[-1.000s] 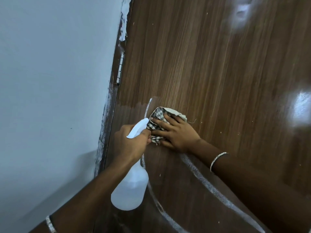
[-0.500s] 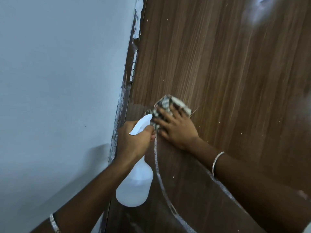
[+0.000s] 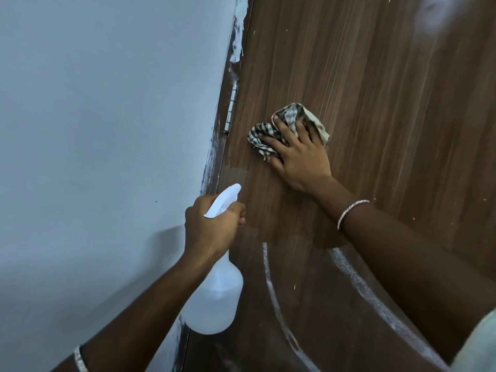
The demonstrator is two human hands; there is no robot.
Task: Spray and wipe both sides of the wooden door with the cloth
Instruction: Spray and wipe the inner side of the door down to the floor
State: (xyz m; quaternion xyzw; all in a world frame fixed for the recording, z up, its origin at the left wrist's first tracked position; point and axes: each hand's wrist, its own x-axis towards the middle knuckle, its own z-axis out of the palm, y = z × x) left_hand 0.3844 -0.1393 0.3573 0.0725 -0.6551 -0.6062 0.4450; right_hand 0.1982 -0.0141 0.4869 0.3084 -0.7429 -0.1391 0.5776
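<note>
The brown wooden door (image 3: 375,89) fills the right side of the view. My right hand (image 3: 300,154) presses a crumpled checked cloth (image 3: 288,122) flat against it, fingers spread over the fabric, a little right of the hinge. My left hand (image 3: 212,226) grips the neck of a white spray bottle (image 3: 214,299), lower and to the left, its nozzle pointing up toward the door edge. The bottle's body hangs below my fist. The lower door looks darker and wet, with pale curved streaks (image 3: 271,291).
A pale blue-grey wall (image 3: 94,130) takes up the left half. A metal hinge (image 3: 232,107) sits on the door frame (image 3: 217,151), which is smeared with white paint. Bangles circle both wrists.
My right hand has slid the cloth upward and to the right on the door, away from the bottle. My left hand with the bottle has stayed low near the frame.
</note>
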